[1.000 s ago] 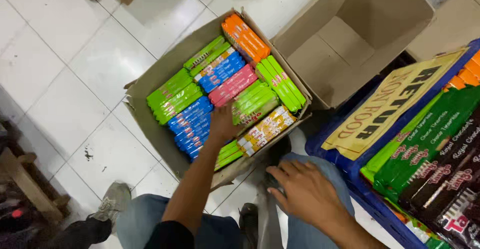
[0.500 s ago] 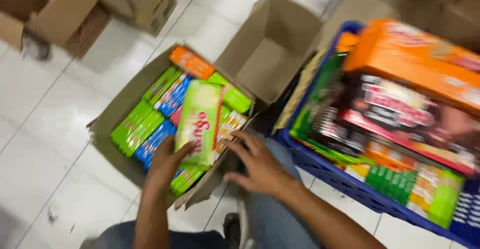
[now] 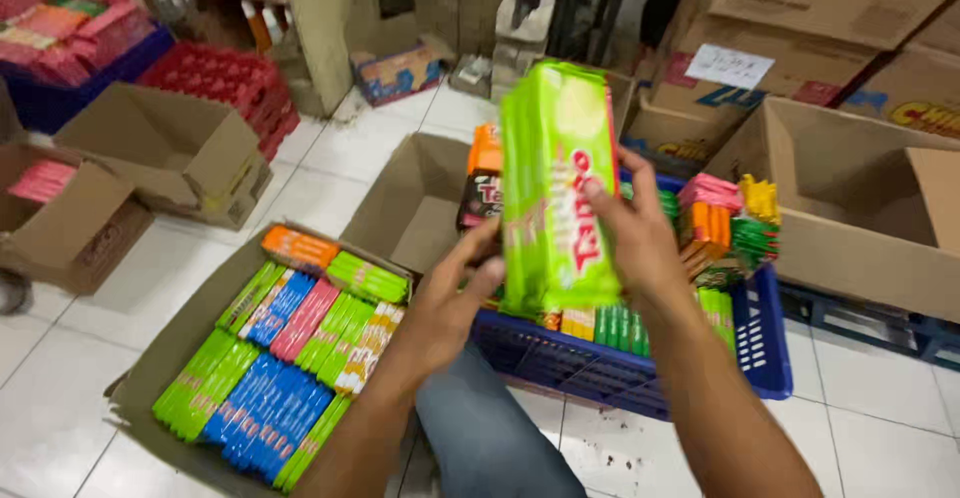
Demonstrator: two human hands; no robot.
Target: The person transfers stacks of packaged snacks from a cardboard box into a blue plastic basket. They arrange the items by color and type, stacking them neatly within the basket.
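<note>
Green packet stack [image 3: 556, 188] stands upright between both hands' grip.

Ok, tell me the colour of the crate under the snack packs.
Blue crate, clearest in the head view.

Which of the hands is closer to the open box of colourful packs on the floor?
Left. The left hand hangs just beside the open box, gripping the green pack; the right hand is beyond that pack, over the blue crate.

Your left hand [image 3: 450, 303] and right hand [image 3: 630, 228] hold a green packet [image 3: 555, 188] upright between the fingers. Below your fingers sits a blue crate [image 3: 760, 358]; left of them, an open cardboard box [image 3: 180, 328] of packets.
</note>
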